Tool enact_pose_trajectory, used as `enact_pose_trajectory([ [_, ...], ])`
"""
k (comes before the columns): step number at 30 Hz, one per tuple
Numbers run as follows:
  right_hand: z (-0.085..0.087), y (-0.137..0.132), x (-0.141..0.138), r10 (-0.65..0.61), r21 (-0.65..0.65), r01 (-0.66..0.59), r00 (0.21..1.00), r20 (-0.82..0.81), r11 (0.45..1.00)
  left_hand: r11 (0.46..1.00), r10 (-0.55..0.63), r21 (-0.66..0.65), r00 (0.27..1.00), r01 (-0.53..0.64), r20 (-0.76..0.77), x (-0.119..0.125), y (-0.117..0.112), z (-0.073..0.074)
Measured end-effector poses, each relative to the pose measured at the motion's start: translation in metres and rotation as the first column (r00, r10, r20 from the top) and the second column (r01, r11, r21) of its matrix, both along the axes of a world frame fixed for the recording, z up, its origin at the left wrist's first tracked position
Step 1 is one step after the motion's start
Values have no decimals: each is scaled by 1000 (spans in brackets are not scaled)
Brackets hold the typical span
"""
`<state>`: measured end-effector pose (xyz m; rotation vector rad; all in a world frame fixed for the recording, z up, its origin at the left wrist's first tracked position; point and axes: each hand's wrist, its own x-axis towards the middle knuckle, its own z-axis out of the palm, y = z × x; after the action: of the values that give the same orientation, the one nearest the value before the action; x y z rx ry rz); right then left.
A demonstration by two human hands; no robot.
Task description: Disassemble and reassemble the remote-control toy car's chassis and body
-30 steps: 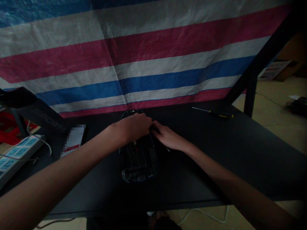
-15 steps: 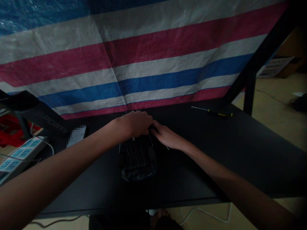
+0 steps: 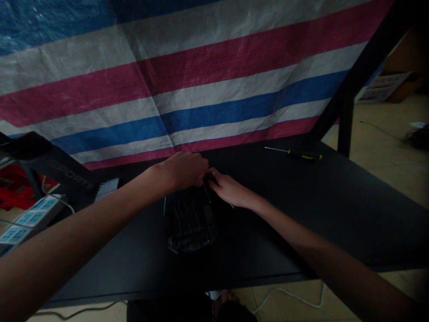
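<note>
A dark, opened device with wires and small parts inside (image 3: 191, 223) lies on the black table (image 3: 301, 214). My left hand (image 3: 182, 170) is curled over its far end, fingers closed on something I cannot make out. My right hand (image 3: 229, 190) touches the device's far right corner, fingers pressed together against it. A thin rod or wire (image 3: 207, 193) shows between the two hands. What the fingertips grip is hidden in the dark.
A yellow-handled screwdriver (image 3: 295, 154) lies at the table's back right. A striped red, white and blue tarp (image 3: 201, 76) hangs behind. A white card (image 3: 107, 188), a black stand (image 3: 50, 163) and a power strip (image 3: 23, 219) are on the left. A black table leg (image 3: 345, 129) stands right.
Both hands stay on the device's far end. The view has drifted a little, so everything sits slightly higher and more to the left in the frame.
</note>
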<state>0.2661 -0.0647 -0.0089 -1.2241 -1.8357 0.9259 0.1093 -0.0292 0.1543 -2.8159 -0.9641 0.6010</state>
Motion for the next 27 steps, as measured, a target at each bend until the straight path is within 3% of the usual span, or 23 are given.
enact_pose_trajectory([
  [5,2,0,0,5,9,-5,1000,5,1000,998,-13,-59,997,17,70,-6,8,-3],
  [12,6,-1,1,0,1,0,1000,7,1000,997,19,-73,994,-12,104,-9,3,-1],
  [19,5,1,2,-8,-6,8,1000,1,1000,990,63,-133,988,-44,142,-16,16,-13],
  [27,12,9,22,-91,-31,90,995,-31,995,976,120,-213,929,-46,349,-14,15,-33],
])
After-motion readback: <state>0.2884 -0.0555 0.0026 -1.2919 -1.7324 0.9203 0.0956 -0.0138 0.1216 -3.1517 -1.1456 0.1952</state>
